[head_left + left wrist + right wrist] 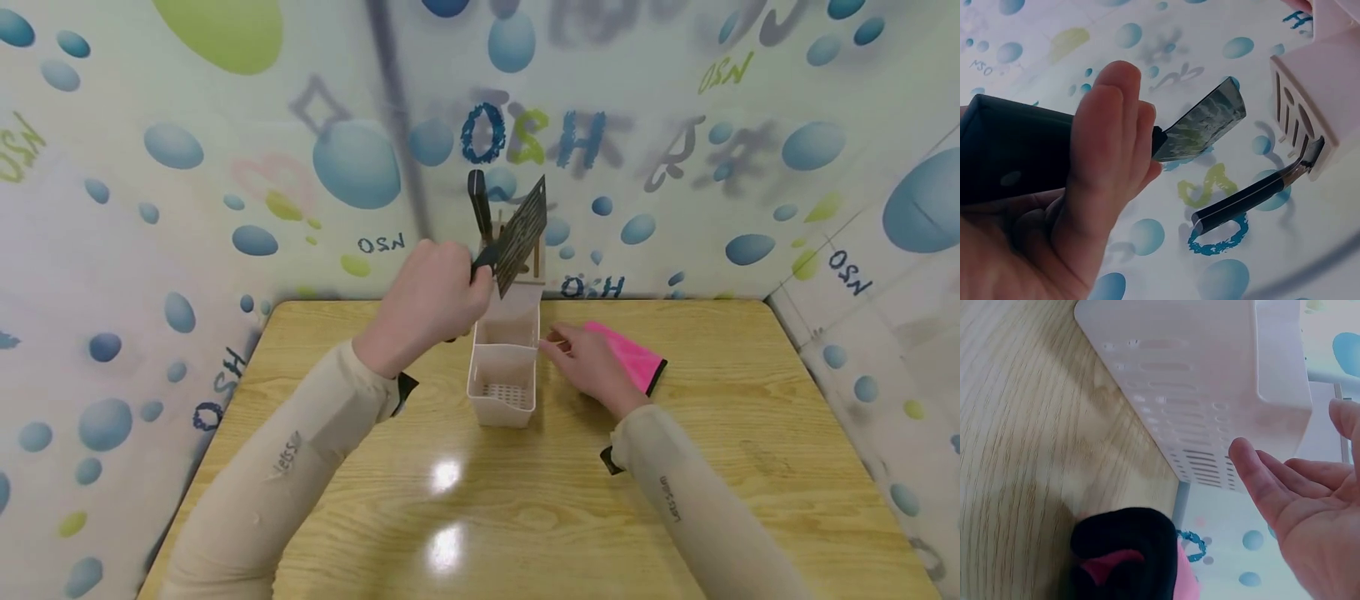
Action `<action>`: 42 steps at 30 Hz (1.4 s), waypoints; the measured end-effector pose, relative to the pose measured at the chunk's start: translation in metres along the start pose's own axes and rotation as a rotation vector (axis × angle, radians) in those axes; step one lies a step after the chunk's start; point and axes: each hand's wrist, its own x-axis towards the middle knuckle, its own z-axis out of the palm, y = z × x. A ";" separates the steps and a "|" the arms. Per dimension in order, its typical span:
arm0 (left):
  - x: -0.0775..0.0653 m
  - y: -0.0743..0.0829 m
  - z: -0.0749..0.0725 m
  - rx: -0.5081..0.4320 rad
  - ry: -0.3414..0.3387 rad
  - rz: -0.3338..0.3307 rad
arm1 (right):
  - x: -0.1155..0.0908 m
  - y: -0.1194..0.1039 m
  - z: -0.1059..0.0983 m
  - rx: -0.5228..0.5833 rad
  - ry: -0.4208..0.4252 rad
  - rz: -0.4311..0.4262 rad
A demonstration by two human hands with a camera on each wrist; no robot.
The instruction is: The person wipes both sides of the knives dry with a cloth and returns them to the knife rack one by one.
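A cleaver with a black handle and a broad dark patterned blade (522,237) is in my left hand (442,287), fingers wrapped round its handle. The blade points up and away in front of the slotted rear rack (537,271) of a pale plastic kitchen holder (504,412). Another black-handled utensil (1241,203) stands in a rack slot, its lower part hidden. My right hand (588,362) is at the holder's right side, fingertips close to the perforated wall (1191,394). In the right wrist view its fingers are extended and grip nothing.
A bright pink cloth (630,354) with a black edge lies right of the holder, behind my right hand. The wooden table (360,517) ends at a patterned wall (630,150) behind the holder, with more wall at both sides.
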 end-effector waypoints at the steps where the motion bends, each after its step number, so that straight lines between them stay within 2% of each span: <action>1: 0.001 0.000 -0.002 0.009 -0.010 -0.002 | 0.001 -0.001 0.002 0.002 -0.002 0.004; 8: 0.008 0.007 -0.017 0.066 -0.098 -0.041 | 0.012 -0.006 0.014 0.058 -0.028 0.024; 13: 0.015 0.015 -0.028 0.123 -0.121 -0.036 | 0.016 -0.007 0.017 0.059 -0.041 0.048; 18: 0.028 0.022 -0.037 0.140 -0.158 -0.069 | 0.018 -0.009 0.016 0.041 -0.048 0.094; 21: 0.037 0.026 -0.041 0.133 -0.211 -0.100 | 0.018 -0.010 0.015 0.041 -0.051 0.114; 29: 0.053 0.033 -0.045 0.165 -0.325 -0.185 | 0.015 -0.010 0.014 0.036 -0.041 0.124; 38: 0.072 0.038 -0.046 0.131 -0.391 -0.250 | 0.014 -0.011 0.015 0.052 -0.038 0.141; 42: 0.082 0.039 -0.051 0.150 -0.437 -0.283 | 0.014 -0.011 0.016 0.048 -0.041 0.142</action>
